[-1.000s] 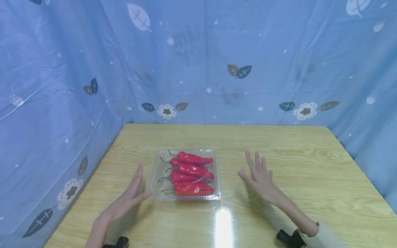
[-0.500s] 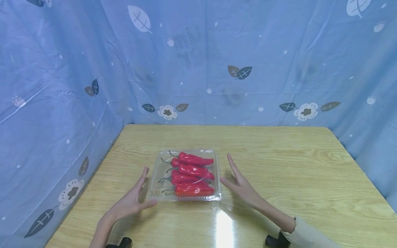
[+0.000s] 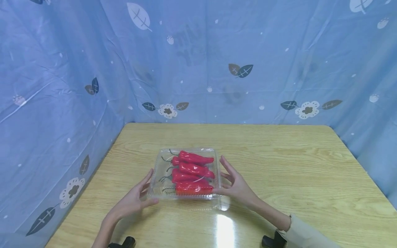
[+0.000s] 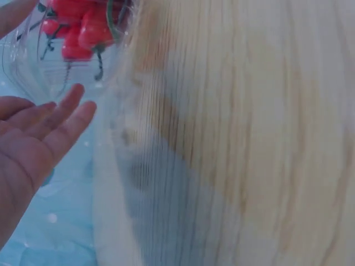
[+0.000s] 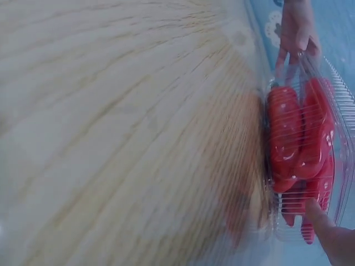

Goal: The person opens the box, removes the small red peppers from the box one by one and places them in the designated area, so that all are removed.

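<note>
A clear plastic clamshell box [image 3: 159, 167] sits on the table, left of centre. Inside lie several red peppers [image 3: 195, 169] with thin green stems pointing left. My left hand [image 3: 133, 200] is at the box's left side, thumb over the front corner and fingers along the side. The left wrist view shows those fingers [image 4: 55, 124] nearly straight at the clear wall. On the opposite side my right hand [image 3: 238, 187] holds the box, thumb across the front right corner. That thumb [image 5: 327, 233] lies against the ribbed wall in the right wrist view; its other fingers are partly hidden.
The wood-grain table [image 3: 279, 155] extends well to the right of the box. A blue curtain [image 3: 204, 69] printed with leaves and flowers surrounds its back and sides. Black wrist cameras [image 3: 274, 240] show at the bottom edge.
My right hand has come in from the right and now grips the box's right side. The left hand has edged rightward onto the left front corner. The box has hardly moved.
</note>
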Motion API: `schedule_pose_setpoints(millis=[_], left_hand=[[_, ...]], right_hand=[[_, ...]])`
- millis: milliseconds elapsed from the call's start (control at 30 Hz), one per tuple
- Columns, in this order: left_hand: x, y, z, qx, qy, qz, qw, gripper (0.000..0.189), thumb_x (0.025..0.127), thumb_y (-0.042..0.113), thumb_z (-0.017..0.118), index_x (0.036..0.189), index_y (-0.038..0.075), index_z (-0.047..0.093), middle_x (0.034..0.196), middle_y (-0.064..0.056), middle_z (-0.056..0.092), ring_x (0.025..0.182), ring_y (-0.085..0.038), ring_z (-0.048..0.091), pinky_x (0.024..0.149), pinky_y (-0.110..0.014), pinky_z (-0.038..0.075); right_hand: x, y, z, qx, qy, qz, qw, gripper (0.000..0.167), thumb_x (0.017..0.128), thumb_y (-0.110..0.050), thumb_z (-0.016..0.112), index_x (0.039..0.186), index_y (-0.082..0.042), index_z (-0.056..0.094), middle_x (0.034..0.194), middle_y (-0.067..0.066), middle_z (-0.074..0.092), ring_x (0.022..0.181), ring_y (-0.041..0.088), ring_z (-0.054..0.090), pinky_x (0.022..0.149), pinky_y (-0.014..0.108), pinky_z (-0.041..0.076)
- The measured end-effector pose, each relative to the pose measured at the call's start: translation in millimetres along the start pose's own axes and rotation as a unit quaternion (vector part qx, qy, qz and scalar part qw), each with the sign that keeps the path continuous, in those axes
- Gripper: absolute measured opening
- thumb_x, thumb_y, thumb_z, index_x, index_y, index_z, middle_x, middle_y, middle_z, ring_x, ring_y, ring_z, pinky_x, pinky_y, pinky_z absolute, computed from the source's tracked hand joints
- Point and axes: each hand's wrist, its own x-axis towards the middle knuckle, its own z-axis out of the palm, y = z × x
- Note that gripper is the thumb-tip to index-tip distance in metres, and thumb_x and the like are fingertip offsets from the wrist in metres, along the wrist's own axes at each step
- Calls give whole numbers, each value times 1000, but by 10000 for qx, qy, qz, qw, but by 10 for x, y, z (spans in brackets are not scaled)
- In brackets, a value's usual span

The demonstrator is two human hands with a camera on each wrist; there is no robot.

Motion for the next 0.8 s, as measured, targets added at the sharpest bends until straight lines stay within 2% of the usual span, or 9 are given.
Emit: schedule_pose_setpoints(millis=[100, 267, 333, 400, 567, 667, 800], left_hand=[[2, 14, 4, -325, 42, 88, 9994, 100, 83, 17, 75, 154, 5, 6, 156, -24, 13, 134, -47, 30, 105, -48, 33], [28, 15, 11, -1036, 171, 299, 9940, 96, 83, 4, 73, 154, 7, 10, 157, -18, 6, 131, -45, 32, 99, -31, 42], [35, 5, 16, -1301, 207, 290, 9909, 94, 83, 1, 72, 154, 8, 11, 155, -19, 11, 128, -45, 36, 95, -27, 46], [37, -7, 22, -1564, 245, 254, 9871, 95, 82, 0, 73, 154, 9, 12, 155, -19, 13, 128, -41, 38, 94, -28, 47], [21, -35, 34, -1875, 315, 257, 9814, 96, 79, 0, 75, 153, 12, 15, 155, -20, 16, 127, -33, 43, 92, -31, 48], [8, -46, 39, -1947, 314, 211, 9801, 93, 79, 0, 74, 152, 12, 18, 148, -26, 27, 122, -35, 48, 89, -32, 51], [1, -58, 44, -1972, 336, 94, 9797, 91, 80, -1, 74, 152, 12, 20, 141, -27, 36, 118, -28, 54, 87, -30, 51]], right_hand=[[17, 1, 11, -9, -11, 126, 9999, 108, 76, -8, 81, 155, -18, 9, 161, 7, 7, 137, 42, 27, 99, 49, 40], [48, -25, 33, -98, 89, 334, 9994, 110, 74, -8, 83, 155, -15, 10, 161, 6, 7, 137, 43, 26, 99, 47, 41], [54, -42, 42, -151, 127, 431, 9989, 111, 73, -8, 84, 155, -14, 10, 160, 7, 8, 137, 42, 27, 99, 47, 41], [57, -53, 48, -183, 146, 539, 9983, 112, 72, -7, 84, 155, -15, 10, 160, 9, 9, 138, 42, 27, 99, 47, 41], [56, -70, 62, -159, 191, 766, 9968, 117, 68, -4, 86, 155, -17, 10, 157, 18, 13, 137, 42, 28, 96, 44, 44], [51, -69, 71, -129, 218, 808, 9964, 117, 68, -3, 86, 155, -15, 10, 154, 24, 19, 134, 44, 33, 93, 41, 47], [38, -70, 86, -140, 250, 810, 9963, 114, 69, -1, 85, 155, -12, 10, 148, 30, 27, 127, 47, 41, 89, 39, 50]])
